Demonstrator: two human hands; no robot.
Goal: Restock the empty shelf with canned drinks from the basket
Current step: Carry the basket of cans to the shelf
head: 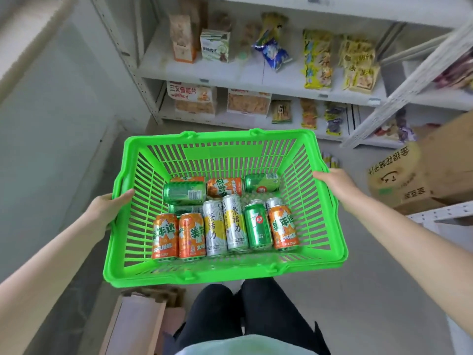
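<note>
The left hand (112, 206) gripped the left rim of the green basket (230, 278), fingers hooked over its edge, and the right hand (332, 181) held the right rim in the same way, a little further forward, so neither hand was free. The cans (235, 224) sat between the two hands and below them, on the basket floor. The near row stood upright with its long axes pointing up: two orange cans (165, 235) at the left end nearest the left hand, two tall silver ones in the middle, then a green can (257, 226) and another orange one at the right end nearest the right hand. Behind that row several more cans lay on their sides (184, 192), long axes running left to right. Both forearms reached forward from the lower corners and carried the basket off the floor in front of the person's legs. The shelves (256, 83) stood ahead, beyond the far rim, and carried snack packets (317, 62) with bare stretches between them. I could not tell which shelf was the one to fill. A cardboard box (422, 175) sat off to the right. By my reading, no can had yet been lifted, and one hand would have to let go of the rim, or the basket be set down, before an upright can could be taken from above.
</note>
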